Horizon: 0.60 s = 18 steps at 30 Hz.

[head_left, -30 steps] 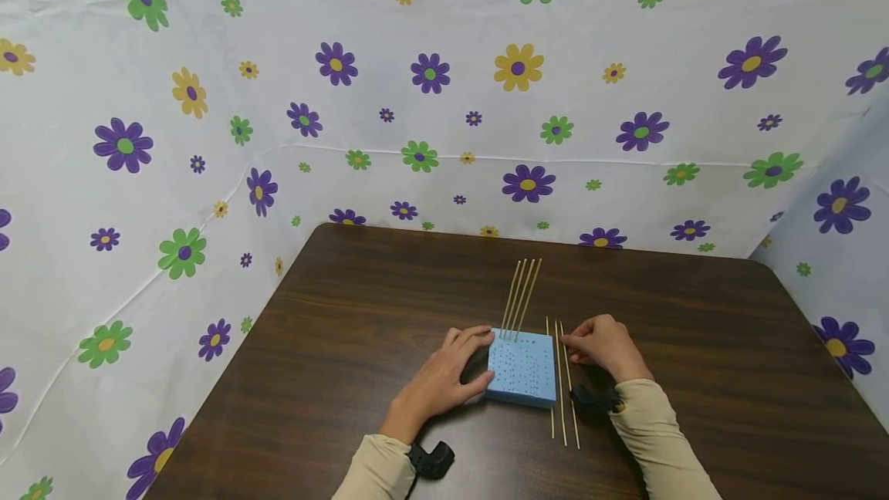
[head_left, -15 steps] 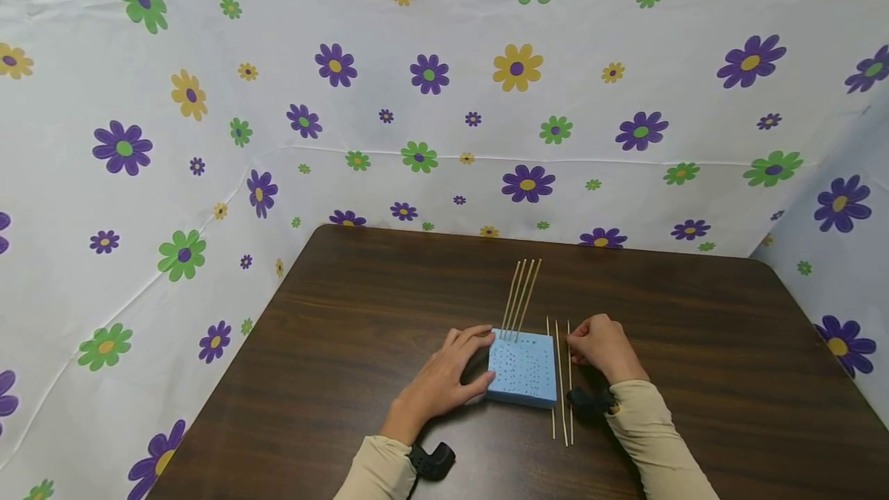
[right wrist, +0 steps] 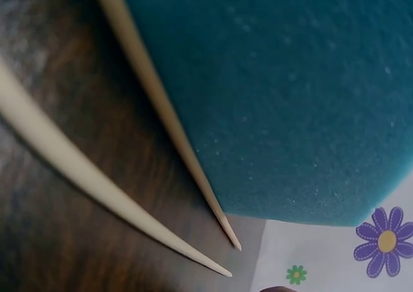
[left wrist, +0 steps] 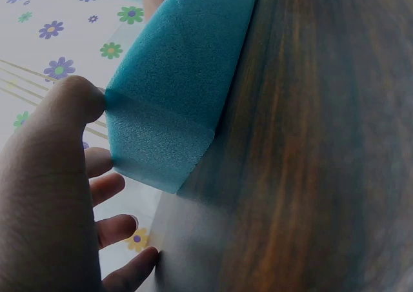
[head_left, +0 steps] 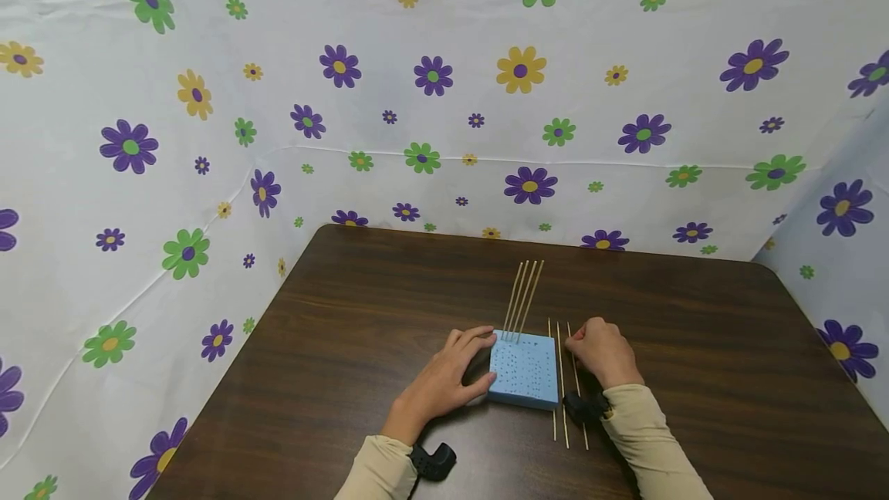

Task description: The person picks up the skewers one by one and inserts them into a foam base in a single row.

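A light blue foam block (head_left: 524, 369), its top dotted with small holes, lies on the table. Several thin wooden skewers (head_left: 522, 299) stand in it along its far left part. My left hand (head_left: 437, 380) rests against the block's left side, thumb and index finger touching it and the other fingers spread, as the left wrist view shows. Just right of the block, my right hand (head_left: 606, 353) pinches a skewer (head_left: 585, 432) near its far end. Two more skewers, including this one (head_left: 563, 392), lie alongside the block. The right fingers are mostly out of the right wrist view.
The dark wood-grain table (head_left: 389, 292) backs onto a white flowered cloth (head_left: 430, 122). Black wrist cameras sit on both wrists, the left one (head_left: 434, 461) close over the tabletop. In the right wrist view, pointed skewer tips (right wrist: 226, 272) reach past the block's edge.
My right hand has shifted the pinched skewer a little to the right, away from the other two, and its near end has swung right. The left hand and block stay put.
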Available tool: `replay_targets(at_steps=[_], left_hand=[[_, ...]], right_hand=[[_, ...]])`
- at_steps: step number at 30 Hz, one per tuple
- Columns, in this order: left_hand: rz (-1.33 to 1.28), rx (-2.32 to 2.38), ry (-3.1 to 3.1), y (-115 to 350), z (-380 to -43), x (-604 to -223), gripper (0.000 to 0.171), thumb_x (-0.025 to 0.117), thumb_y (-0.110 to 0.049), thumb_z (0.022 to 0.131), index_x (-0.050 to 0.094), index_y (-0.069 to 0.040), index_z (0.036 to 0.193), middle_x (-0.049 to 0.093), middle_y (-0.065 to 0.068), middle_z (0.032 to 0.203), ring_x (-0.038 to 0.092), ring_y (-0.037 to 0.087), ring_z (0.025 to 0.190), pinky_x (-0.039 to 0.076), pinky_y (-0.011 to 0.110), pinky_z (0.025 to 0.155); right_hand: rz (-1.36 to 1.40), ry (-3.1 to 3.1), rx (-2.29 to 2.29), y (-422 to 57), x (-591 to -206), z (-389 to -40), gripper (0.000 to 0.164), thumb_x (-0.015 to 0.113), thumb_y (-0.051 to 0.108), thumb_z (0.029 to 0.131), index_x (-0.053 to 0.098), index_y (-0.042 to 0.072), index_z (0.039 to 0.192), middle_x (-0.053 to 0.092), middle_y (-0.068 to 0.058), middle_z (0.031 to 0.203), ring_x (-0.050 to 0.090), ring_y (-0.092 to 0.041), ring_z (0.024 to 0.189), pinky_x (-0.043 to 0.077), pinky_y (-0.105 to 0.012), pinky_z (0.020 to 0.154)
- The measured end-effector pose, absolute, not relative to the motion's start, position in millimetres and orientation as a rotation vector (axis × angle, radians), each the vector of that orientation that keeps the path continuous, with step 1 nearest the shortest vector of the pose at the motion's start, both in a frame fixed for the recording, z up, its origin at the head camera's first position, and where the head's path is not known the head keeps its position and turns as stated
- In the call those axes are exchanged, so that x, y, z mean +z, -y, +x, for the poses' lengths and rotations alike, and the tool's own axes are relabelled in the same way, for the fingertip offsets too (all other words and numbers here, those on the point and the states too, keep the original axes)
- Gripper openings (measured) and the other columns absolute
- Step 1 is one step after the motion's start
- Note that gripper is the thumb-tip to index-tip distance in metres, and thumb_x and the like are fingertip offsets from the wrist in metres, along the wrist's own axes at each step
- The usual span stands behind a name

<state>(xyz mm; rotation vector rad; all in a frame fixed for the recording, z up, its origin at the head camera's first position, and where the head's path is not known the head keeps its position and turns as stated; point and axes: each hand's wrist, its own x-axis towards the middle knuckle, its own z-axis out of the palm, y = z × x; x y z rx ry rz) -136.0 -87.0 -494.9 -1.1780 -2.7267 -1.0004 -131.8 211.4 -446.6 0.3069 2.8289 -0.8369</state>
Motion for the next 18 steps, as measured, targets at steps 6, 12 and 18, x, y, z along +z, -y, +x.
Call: replay_targets(at_steps=[6,12,18], left_hand=[[-1.174,-1.002,2.734,87.2,-135.8,-494.9,0.058,0.055,-0.046,0.105,0.047,-0.021,0.157,0.042,-0.002,0.165,0.048,0.016,0.129,0.053,0.047,0.096],[-1.168,-1.002,2.729,86.9,-136.0,-495.2,0.058,0.056,-0.046,0.105,0.047,-0.022,0.157,0.042,-0.003,0.165,0.048,0.016,0.129,0.053,0.047,0.095],[-1.17,-1.002,2.728,87.0,-136.0,-495.0,0.058,0.056,-0.045,0.105,0.047,-0.021,0.157,0.042,-0.002,0.165,0.048,0.016,0.129,0.053,0.047,0.095]], right_hand=[[0.307,-2.861,-0.77,-209.9,-446.1,-129.7,0.039,0.066,0.019,0.091,0.05,0.018,0.055,0.039,0.007,0.054,0.043,-0.013,0.053,0.032,-0.031,0.052],[0.29,-2.831,-0.791,-212.6,-445.9,-130.3,0.046,0.065,0.021,0.092,0.044,0.02,0.051,0.038,0.008,0.051,0.041,-0.012,0.05,0.03,-0.029,0.05],[0.263,-2.707,-0.972,-223.8,-444.0,-132.7,0.029,0.064,0.02,0.097,0.069,0.004,0.072,0.068,-0.004,0.065,0.063,-0.015,0.059,0.052,-0.033,0.056]])
